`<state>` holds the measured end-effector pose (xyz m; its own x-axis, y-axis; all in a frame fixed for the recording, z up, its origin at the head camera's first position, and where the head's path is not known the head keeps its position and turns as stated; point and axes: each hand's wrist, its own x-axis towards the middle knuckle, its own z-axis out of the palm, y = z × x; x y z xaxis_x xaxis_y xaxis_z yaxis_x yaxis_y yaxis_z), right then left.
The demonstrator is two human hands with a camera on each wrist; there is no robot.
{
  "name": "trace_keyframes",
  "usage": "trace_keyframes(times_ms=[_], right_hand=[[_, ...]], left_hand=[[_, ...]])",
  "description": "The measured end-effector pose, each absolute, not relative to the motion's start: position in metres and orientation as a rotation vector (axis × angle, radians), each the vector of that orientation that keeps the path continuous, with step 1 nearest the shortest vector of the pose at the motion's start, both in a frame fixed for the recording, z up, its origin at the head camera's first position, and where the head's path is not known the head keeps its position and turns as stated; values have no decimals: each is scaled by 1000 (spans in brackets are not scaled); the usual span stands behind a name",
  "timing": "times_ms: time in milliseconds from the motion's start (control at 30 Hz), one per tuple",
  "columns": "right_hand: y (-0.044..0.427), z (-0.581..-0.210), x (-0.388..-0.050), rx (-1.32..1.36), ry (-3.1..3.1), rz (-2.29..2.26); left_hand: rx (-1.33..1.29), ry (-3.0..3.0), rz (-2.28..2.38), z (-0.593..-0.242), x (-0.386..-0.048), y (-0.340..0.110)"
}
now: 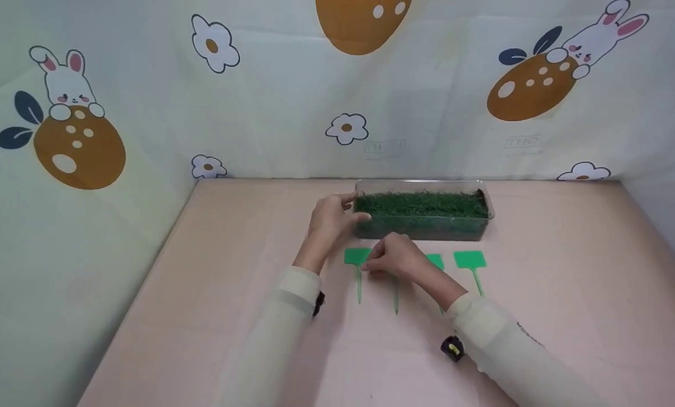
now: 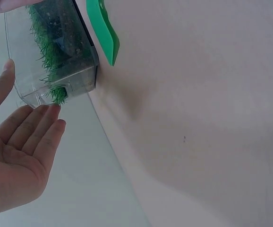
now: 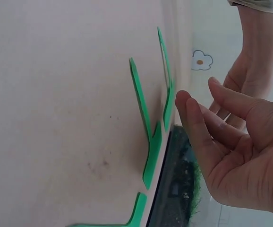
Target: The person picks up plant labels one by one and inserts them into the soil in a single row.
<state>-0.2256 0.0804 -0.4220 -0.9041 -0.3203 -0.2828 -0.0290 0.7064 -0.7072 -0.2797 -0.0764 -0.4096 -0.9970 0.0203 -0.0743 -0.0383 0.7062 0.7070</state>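
Note:
A clear plastic box [image 1: 428, 226] of green artificial grass [image 1: 422, 203] stands at the back of the table. My left hand [image 1: 332, 217] touches its left end, the fingers [image 2: 35, 127] fairly straight and the thumb by the rim. Several green T-shaped plant labels lie in a row before the box. My right hand [image 1: 397, 257] hovers above them, beside the leftmost plant label [image 1: 358, 256], and hides the head of the one next to it. In the right wrist view its thumb and fingers are apart with nothing between them. Another plant label [image 1: 470, 259] lies at the right end.
The pale pink table [image 1: 213, 316] meets a cloth backdrop [image 1: 275, 96] printed with rabbits, flowers and brown egg shapes right behind the box. A dark wrist camera [image 1: 452, 348] hangs under the right sleeve.

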Motion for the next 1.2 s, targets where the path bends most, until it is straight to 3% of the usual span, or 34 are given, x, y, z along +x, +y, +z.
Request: trace_keyframes(times_ms=[300, 1200], right_hand=[[70, -433, -225, -167, 2478, -1073], [52, -436, -225, -194, 2634, -836]], left_hand=[[-10, 2825, 1190, -411, -279, -76], [-39, 2798, 1218, -410, -277, -75]])
